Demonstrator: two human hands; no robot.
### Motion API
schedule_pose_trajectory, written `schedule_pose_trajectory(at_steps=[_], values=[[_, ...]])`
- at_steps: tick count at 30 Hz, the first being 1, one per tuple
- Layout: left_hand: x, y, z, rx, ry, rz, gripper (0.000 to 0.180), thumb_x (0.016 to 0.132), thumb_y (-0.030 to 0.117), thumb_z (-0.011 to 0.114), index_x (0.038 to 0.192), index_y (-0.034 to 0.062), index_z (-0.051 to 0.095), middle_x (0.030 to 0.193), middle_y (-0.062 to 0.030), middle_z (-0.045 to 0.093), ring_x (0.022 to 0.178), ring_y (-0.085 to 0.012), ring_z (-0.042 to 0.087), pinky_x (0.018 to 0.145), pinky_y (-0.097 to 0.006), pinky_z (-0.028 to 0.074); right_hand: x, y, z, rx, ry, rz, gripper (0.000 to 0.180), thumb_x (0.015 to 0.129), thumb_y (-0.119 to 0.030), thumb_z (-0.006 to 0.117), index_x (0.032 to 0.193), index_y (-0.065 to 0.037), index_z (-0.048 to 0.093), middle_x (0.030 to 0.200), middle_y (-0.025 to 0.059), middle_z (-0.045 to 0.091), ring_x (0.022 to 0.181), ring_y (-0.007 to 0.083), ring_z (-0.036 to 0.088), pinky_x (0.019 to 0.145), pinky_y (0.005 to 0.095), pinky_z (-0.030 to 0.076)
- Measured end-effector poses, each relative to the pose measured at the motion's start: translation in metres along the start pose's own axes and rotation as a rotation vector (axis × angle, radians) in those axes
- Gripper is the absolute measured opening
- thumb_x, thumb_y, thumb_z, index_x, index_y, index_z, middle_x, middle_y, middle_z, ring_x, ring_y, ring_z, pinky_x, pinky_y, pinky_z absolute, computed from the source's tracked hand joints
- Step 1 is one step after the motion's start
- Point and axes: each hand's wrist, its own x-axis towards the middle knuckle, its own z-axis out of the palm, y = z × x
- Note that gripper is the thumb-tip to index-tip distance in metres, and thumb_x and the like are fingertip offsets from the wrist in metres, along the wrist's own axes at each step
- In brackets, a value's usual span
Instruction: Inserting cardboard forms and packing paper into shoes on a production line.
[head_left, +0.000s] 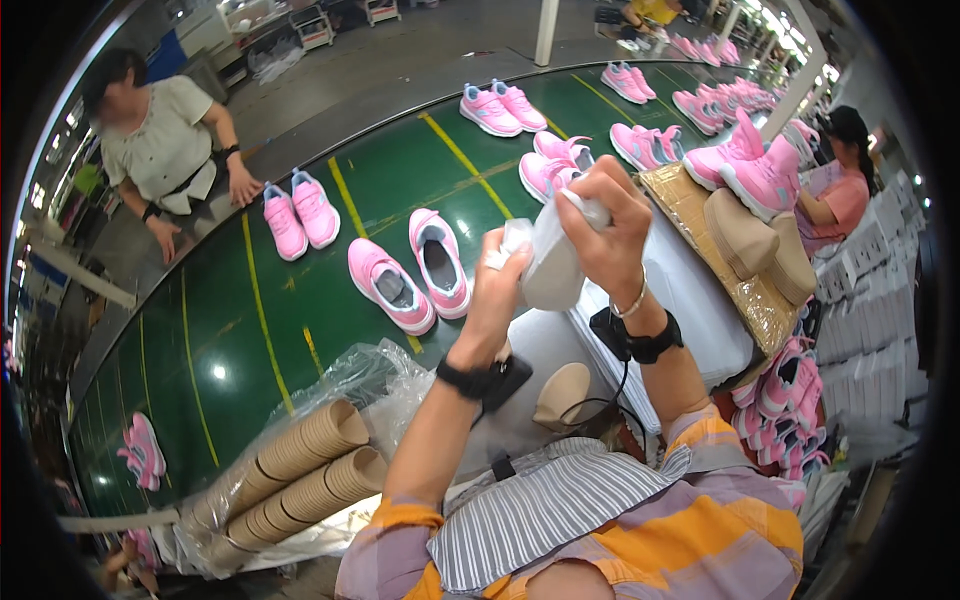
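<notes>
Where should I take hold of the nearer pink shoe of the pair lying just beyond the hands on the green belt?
Probably at the heel collar of the nearer pink shoe, coming from above. It lies sole-down with its grey-lined opening facing up, so fingers can slip inside and pinch the rim. Its partner lies close on the right, so the left side is freer. Both hands hold a white wad.

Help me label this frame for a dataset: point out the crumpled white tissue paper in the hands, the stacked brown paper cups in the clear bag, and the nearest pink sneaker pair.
crumpled white tissue paper (553,262), head view, bulging middle.
stacked brown paper cups (305,470), head view, middle of stacks.
nearest pink sneaker pair (437,262), head view, right shoe's opening.
</notes>
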Motion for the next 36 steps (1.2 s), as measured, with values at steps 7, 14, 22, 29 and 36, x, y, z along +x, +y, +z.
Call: schedule_pose_trajectory(at_steps=[7,14,22,29,36], values=[[-0.009,-0.023,-0.042,-0.015,0.097,-0.08,0.039,0.096,0.02,0.048,0.131,0.0063,0.037,0.123,-0.0076,0.051,0.113,-0.0186,0.051,0.094,-0.034,0.043,-0.025,0.046,0.052,0.174,-0.33,0.344,0.076,0.069,-0.035,0.078,0.124,0.0,0.04,0.113,0.0207,0.054,0.097,0.0273,0.059,0.084,0.0352,0.046],[0.041,0.0,-0.129,0.242,0.037,-0.157,0.037,0.089,0.009,0.056,0.121,-0.0005,0.043,0.111,-0.0119,0.058,0.104,-0.0204,0.057,0.09,-0.034,0.047,-0.067,0.063,0.065,0.225,-0.65,0.777,0.063,0.069,-0.02,0.076,0.117,0.003,0.042,0.11,0.0209,0.057,0.1,0.0239,0.059,0.077,0.0334,0.05],[0.143,-0.059,-0.229,1.416,-0.11,-0.117,0.043,0.071,0.017,0.068,0.106,-0.0025,0.053,0.109,-0.0231,0.052,0.105,-0.04,0.052,0.091,-0.043,0.042,-0.07,0.124,0.118,-0.16,-1.133,0.879,0.067,0.062,-0.024,0.075,0.107,0.009,0.037,0.093,0.0272,0.06,0.087,0.033,0.063,0.073,0.0402,0.052],[0.142,-0.072,-0.266,1.324,-0.076,0.068,0.033,0.071,0.011,0.064,0.1,0.0002,0.053,0.095,-0.0227,0.055,0.089,-0.0423,0.056,0.078,-0.047,0.045,-0.085,0.135,0.19,-0.372,-1.172,0.672,0.079,0.066,-0.05,0.073,0.11,0.005,0.038,0.087,0.0288,0.062,0.084,0.0419,0.062,0.071,0.0473,0.05],[0.147,-0.07,-0.232,1.369,-0.11,0.262,0.024,0.071,0.001,0.058,0.095,0.0007,0.054,0.093,-0.0193,0.058,0.088,-0.0407,0.055,0.075,-0.046,0.044,-0.114,0.187,0.221,-0.53,-0.818,0.322,0.048,0.072,-0.032,0.069,0.106,-0.006,0.049,0.091,0.0144,0.062,0.076,0.037,0.063,0.062,0.0466,0.049]])
